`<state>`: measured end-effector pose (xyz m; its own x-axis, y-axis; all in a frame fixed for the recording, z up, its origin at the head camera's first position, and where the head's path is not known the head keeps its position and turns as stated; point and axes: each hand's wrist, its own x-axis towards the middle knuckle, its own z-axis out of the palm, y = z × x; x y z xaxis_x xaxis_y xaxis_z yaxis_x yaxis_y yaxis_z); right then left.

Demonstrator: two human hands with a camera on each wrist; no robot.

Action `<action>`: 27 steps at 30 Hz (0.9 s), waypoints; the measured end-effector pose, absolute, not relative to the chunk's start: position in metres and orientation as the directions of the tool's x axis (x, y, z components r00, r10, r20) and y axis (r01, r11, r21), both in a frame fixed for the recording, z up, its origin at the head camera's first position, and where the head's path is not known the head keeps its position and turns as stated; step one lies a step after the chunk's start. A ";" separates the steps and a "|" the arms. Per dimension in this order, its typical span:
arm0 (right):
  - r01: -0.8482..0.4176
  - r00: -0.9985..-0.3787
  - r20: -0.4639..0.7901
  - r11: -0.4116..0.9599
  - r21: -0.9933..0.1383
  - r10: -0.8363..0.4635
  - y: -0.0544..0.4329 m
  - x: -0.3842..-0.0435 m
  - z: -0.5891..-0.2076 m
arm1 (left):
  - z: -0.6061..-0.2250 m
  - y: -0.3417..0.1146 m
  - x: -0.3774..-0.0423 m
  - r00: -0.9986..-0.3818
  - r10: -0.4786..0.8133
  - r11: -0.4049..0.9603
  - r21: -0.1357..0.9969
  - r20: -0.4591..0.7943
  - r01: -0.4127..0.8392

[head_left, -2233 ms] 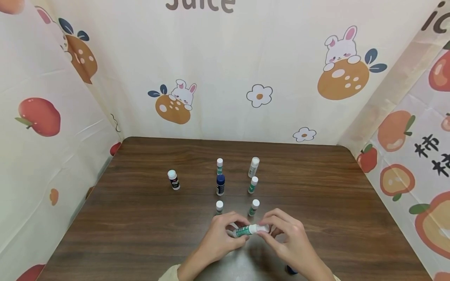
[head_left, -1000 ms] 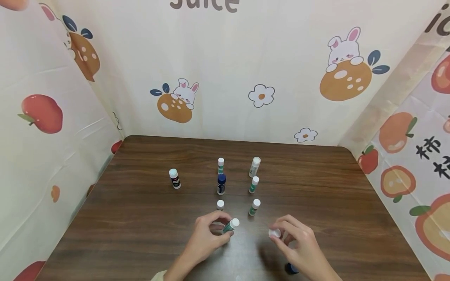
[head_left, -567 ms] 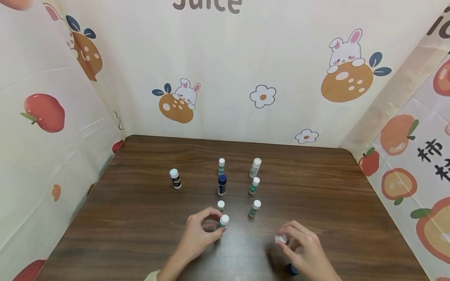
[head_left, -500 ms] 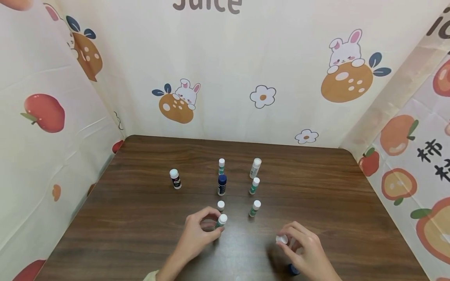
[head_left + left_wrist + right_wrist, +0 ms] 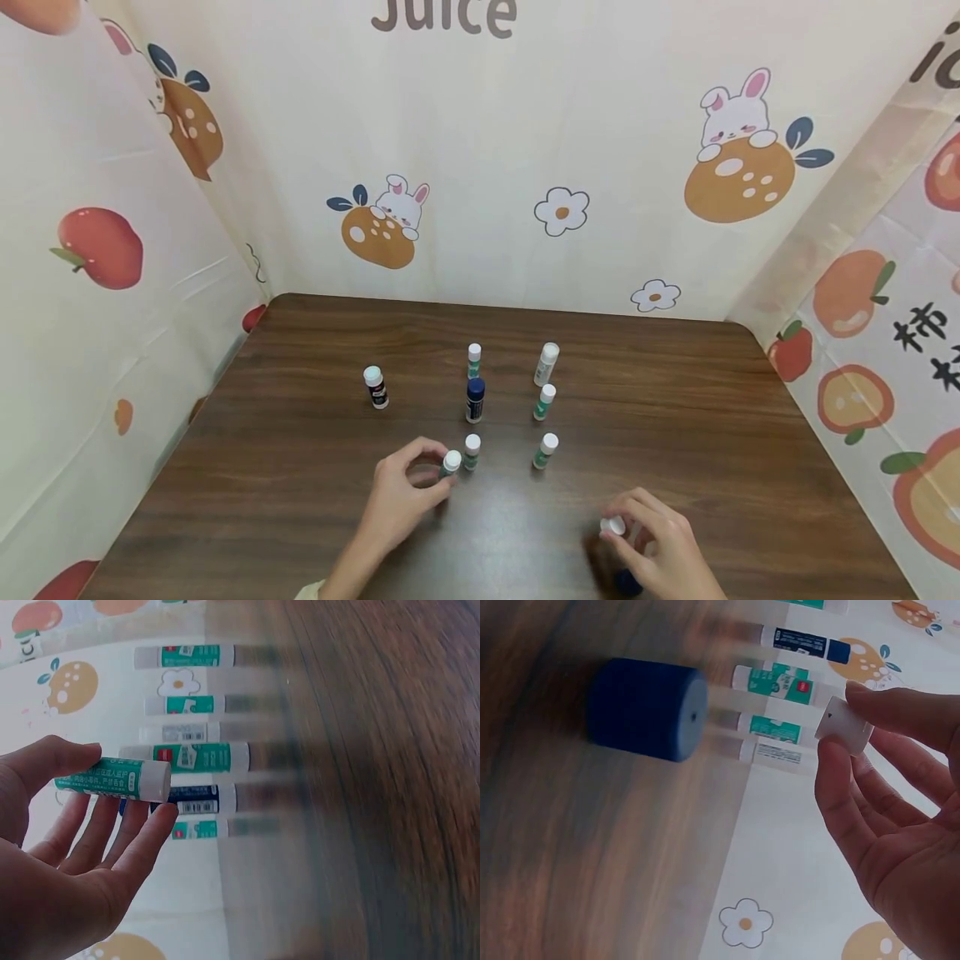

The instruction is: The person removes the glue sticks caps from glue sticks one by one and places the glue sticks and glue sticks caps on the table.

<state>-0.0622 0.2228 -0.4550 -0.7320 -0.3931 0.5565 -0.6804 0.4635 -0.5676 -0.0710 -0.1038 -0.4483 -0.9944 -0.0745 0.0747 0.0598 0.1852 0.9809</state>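
My left hand [image 5: 405, 500] pinches a green-labelled glue stick [image 5: 101, 778] between thumb and fingers. In the head view its white upper end [image 5: 452, 460] points up, just left of another small green glue stick [image 5: 471, 454]. To the right, my right hand [image 5: 660, 542] pinches a small white cap [image 5: 845, 726] between thumb and index finger, above the table. Close by that hand, a dark blue cap [image 5: 649, 709] rests on the table; in the head view the hand partly covers this blue cap [image 5: 627, 582].
Several glue sticks stand upright mid-table, including a navy one [image 5: 475, 402], a white one [image 5: 547, 364] and green ones [image 5: 545, 452]. A black-labelled bottle-like stick [image 5: 377, 387] stands farther left. Printed curtains [image 5: 480, 125] enclose the brown table [image 5: 315, 467] behind and at both sides.
My hands, earlier together at the glue stick and white cap, have drawn apart. The left carried the stick leftward and turned it upright; the right moved right with the cap.
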 end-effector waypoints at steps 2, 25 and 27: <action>-0.667 -0.745 0.542 0.477 -0.573 -0.389 0.223 -0.061 -0.456 | -0.450 -0.107 -0.072 -0.994 -0.091 0.190 0.980 0.068 0.050; -0.610 -0.785 0.524 0.565 -0.556 -0.331 0.245 -0.059 -0.480 | -0.461 -0.140 -0.094 -0.967 -0.247 0.269 0.963 0.057 -0.012; -0.598 -0.792 0.517 0.579 -0.555 -0.324 0.246 -0.058 -0.481 | -0.464 -0.144 -0.097 -0.964 -0.259 0.278 0.960 0.058 -0.017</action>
<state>-0.0585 0.2462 -0.4814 -0.7925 -0.3238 0.5169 -0.5981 0.5785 -0.5546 -0.0969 -0.1441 -0.4639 -0.9642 -0.2586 0.0580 -0.0167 0.2780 0.9604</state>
